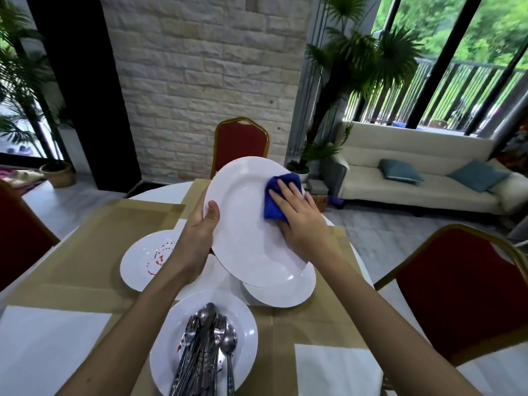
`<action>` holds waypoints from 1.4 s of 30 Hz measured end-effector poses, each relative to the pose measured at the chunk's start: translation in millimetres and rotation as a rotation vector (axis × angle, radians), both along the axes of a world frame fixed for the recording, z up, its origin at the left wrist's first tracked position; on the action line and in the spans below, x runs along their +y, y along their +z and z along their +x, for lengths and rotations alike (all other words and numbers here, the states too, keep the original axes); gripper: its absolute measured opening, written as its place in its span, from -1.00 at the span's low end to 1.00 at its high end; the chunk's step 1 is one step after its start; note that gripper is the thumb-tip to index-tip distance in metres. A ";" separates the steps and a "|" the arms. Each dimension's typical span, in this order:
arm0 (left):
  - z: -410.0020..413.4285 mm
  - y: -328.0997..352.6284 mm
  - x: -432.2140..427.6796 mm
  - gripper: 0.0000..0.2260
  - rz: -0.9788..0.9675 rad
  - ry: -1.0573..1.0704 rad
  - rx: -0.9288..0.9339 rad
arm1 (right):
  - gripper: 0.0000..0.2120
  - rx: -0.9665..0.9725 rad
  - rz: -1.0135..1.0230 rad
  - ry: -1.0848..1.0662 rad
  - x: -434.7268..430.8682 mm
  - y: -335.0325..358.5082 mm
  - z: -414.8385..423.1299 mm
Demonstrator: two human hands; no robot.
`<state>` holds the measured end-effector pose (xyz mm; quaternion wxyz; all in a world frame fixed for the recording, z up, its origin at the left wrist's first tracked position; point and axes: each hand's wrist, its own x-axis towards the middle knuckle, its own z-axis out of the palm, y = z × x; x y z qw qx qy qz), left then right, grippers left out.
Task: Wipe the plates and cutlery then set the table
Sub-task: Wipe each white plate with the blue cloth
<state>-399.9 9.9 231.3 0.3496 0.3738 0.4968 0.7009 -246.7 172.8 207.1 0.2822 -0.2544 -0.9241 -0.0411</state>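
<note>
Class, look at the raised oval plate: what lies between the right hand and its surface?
A blue cloth, pressed under the right hand against the oval plate; the head view shows it.

One wide-angle camera, worn on the person's head, looks forward and down from close above the table [160, 192], the left hand [200, 238] and right hand [300, 218] at mid-frame, arms entering from the bottom edge, facing a stone wall [200, 81] and windows [457, 81] beyond.
</note>
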 end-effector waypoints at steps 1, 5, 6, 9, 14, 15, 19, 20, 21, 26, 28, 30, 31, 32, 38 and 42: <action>-1.8 2.5 -1.3 -0.69 0.018 0.027 0.010 | -0.46 -0.047 -0.035 -0.027 -1.4 -2.4 5.7; -5.3 7.2 3.0 -0.78 0.076 0.136 0.007 | -0.53 -0.091 -0.258 0.259 -28.7 -18.6 17.3; -4.0 5.4 4.8 -0.79 0.058 0.143 0.013 | -0.53 -0.102 -0.299 0.336 -39.0 -19.9 15.0; 7.8 0.2 9.8 -0.79 -0.039 0.072 -0.002 | -0.47 -0.131 -0.284 0.416 -50.0 -7.6 -3.8; 5.9 7.0 5.3 -0.74 -0.004 0.032 0.072 | -0.43 -0.035 -0.041 -0.037 -3.3 9.0 -10.4; 0.3 9.7 4.1 -0.72 0.018 0.062 0.080 | -0.44 -0.058 -0.025 -0.085 4.1 5.4 -6.1; -18.0 14.2 4.3 -0.66 0.057 0.205 0.054 | -0.49 0.010 -0.369 0.039 -14.6 -25.5 6.4; -19.8 12.1 5.2 -0.69 0.057 0.246 0.047 | -0.51 0.063 -0.447 0.111 -28.3 -34.2 7.3; -20.6 8.8 6.9 -0.70 0.052 0.282 0.044 | -0.52 0.095 -0.487 0.174 -44.2 -40.8 6.5; -18.8 -1.2 10.0 -0.66 -0.004 0.330 0.008 | -0.51 0.071 -0.620 0.419 -92.1 -35.8 2.1; -19.9 2.5 7.1 -0.69 -0.012 0.322 -0.040 | -0.52 0.048 -0.575 0.416 -74.3 -38.2 9.0; -21.9 5.6 2.6 -0.69 -0.041 0.294 -0.048 | -0.53 0.042 -0.509 0.291 -42.7 -40.5 14.9; -21.9 6.3 1.0 -0.70 -0.061 0.266 -0.033 | -0.53 0.030 -0.489 0.202 -26.5 -38.0 16.0; -21.8 5.4 0.1 -0.69 -0.083 0.222 -0.002 | -0.52 -0.010 -0.459 0.100 -13.2 -32.8 14.7; 8.9 0.7 6.9 -0.73 -0.178 -0.055 -0.032 | -0.43 0.064 -0.172 0.013 -13.6 17.6 -22.6; -6.9 9.9 6.3 -0.70 -0.047 0.033 -0.115 | -0.50 -0.149 -0.202 0.433 -43.8 13.1 -14.5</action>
